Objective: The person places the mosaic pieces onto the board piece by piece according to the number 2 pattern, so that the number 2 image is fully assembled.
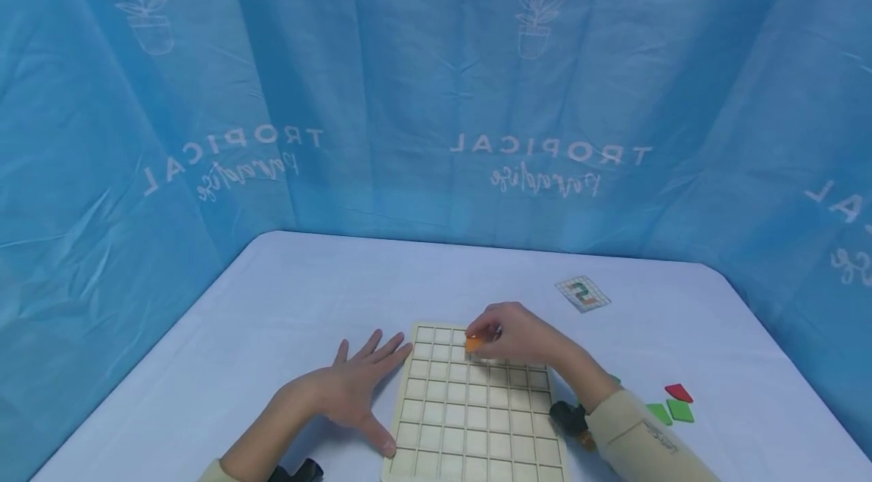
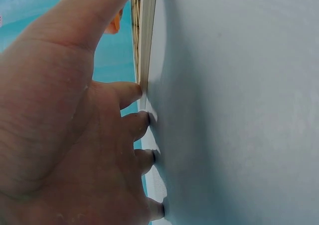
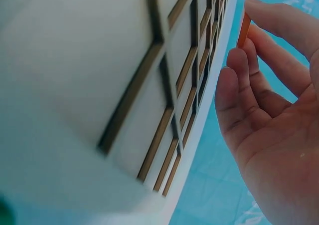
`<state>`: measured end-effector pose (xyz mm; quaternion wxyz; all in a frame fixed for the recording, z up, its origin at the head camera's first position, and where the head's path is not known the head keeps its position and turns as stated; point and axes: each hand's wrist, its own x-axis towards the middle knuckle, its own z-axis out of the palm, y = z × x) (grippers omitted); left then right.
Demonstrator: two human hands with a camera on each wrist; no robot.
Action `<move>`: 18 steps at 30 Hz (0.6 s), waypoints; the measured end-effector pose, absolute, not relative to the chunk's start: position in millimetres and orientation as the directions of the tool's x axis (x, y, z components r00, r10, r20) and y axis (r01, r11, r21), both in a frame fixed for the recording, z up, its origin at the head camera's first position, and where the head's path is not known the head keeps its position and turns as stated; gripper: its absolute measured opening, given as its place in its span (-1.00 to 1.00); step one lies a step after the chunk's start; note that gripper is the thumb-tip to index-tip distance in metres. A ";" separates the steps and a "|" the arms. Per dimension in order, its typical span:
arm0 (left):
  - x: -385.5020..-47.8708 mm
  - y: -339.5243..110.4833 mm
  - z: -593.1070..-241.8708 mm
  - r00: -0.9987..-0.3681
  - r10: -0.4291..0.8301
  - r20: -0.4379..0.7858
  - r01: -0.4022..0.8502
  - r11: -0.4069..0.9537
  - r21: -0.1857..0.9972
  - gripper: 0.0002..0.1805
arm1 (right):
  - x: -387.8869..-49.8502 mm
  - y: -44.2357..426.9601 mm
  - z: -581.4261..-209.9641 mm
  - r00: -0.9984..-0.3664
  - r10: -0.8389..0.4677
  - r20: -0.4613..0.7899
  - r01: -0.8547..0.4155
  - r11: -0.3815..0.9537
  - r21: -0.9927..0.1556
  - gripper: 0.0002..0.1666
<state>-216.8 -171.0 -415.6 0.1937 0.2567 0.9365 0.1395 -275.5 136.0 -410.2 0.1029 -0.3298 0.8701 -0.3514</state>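
Observation:
A pale wooden grid board [image 1: 455, 415] with square cells lies on the table in front of me. Thumb and fingers of my right hand [image 1: 512, 332] pinch a small orange tile [image 1: 473, 344] over the board's far part. In the right wrist view the orange tile [image 3: 243, 30] is seen edge-on between thumb and fingertips, apart from the grid. My left hand [image 1: 356, 384] is spread flat at the board's left edge, its thumb touching the near left side. The left wrist view shows those fingertips [image 2: 142, 124] down on the table beside the board's edge [image 2: 147, 40].
Right of the board lie green tiles [image 1: 680, 411] and a red curved piece [image 1: 678, 392], some partly hidden by the right forearm. A printed card [image 1: 583, 293] with a grid pattern sits further back. Blue curtains [image 1: 409, 88] hang around the white table [image 1: 327, 278].

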 end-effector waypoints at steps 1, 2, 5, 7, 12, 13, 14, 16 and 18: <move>-216.9 -170.7 -416.4 -0.795 0.532 -0.292 0.425 0.832 0.358 0.46 | -275.2 133.9 -410.1 -0.761 -0.647 0.053 -0.502 0.534 -0.680 -0.70; -217.0 -170.6 -416.9 -0.797 0.530 -0.290 0.425 0.833 0.354 0.46 | -275.0 131.8 -410.0 -0.760 -0.648 0.052 -0.502 0.534 -0.681 -0.71; -217.3 -170.7 -417.5 -0.798 0.531 -0.285 0.431 0.833 0.346 0.47 | -275.0 125.7 -410.6 -0.755 -0.654 0.050 -0.509 0.535 -0.674 -0.73; -217.4 -171.2 -417.2 -0.798 0.534 -0.282 0.434 0.832 0.347 0.46 | -274.9 121.5 -410.8 -0.754 -0.656 0.037 -0.507 0.546 -0.667 -0.74; -216.7 -172.7 -416.6 -0.795 0.537 -0.283 0.433 0.828 0.355 0.46 | -272.7 111.6 -409.6 -0.756 -0.654 0.008 -0.503 0.573 -0.647 -0.75; -216.6 -173.1 -416.7 -0.793 0.540 -0.282 0.437 0.826 0.356 0.46 | -272.4 110.2 -409.5 -0.756 -0.654 0.011 -0.508 0.577 -0.640 -0.75; -216.5 -173.3 -416.8 -0.792 0.542 -0.281 0.439 0.825 0.356 0.46 | -272.2 109.3 -409.7 -0.757 -0.654 0.010 -0.510 0.580 -0.635 -0.75; -216.6 -173.2 -417.0 -0.789 0.548 -0.278 0.445 0.821 0.356 0.45 | -272.3 108.0 -410.3 -0.763 -0.646 0.005 -0.506 0.592 -0.627 -0.75; -216.7 -172.9 -417.0 -0.788 0.551 -0.275 0.449 0.820 0.356 0.45 | -272.6 107.3 -411.2 -0.767 -0.641 0.003 -0.505 0.602 -0.619 -0.75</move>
